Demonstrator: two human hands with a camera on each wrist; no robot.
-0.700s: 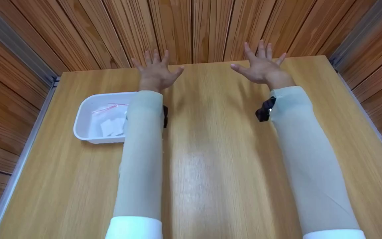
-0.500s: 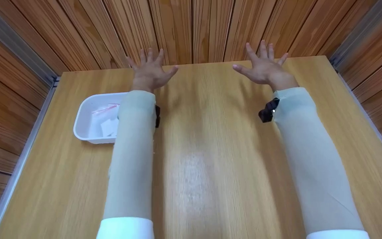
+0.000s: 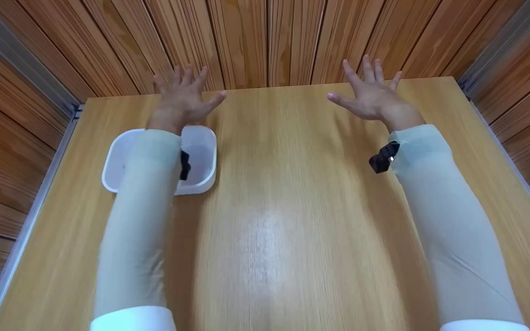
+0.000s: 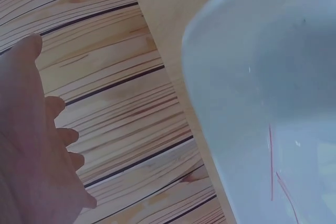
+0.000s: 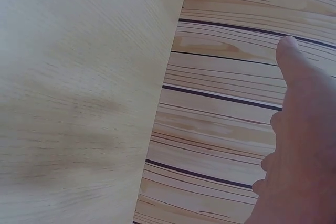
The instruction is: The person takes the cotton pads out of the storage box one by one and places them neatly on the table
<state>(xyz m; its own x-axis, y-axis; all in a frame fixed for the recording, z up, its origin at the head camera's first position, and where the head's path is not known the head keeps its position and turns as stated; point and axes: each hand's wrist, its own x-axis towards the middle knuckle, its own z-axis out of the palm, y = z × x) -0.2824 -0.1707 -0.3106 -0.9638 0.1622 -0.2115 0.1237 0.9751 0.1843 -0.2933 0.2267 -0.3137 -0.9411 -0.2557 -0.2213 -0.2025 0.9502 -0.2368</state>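
Two hands, a left hand (image 3: 182,101) and a right hand (image 3: 371,100), show five fingers (image 3: 188,76) apiece, ten altogether. Lower in the head view than the fingers come two sleeves (image 3: 136,220), two white cuffs (image 3: 134,320) and two black devices (image 3: 383,157), one device and one cuff per arm. One white tub (image 3: 206,151) sits nearest the left fingers, with two red lines (image 4: 271,163) inside it. Back from the fingertips spreads one surface (image 3: 283,184); one plank wall (image 3: 246,41) stands past them, with one more to either side.
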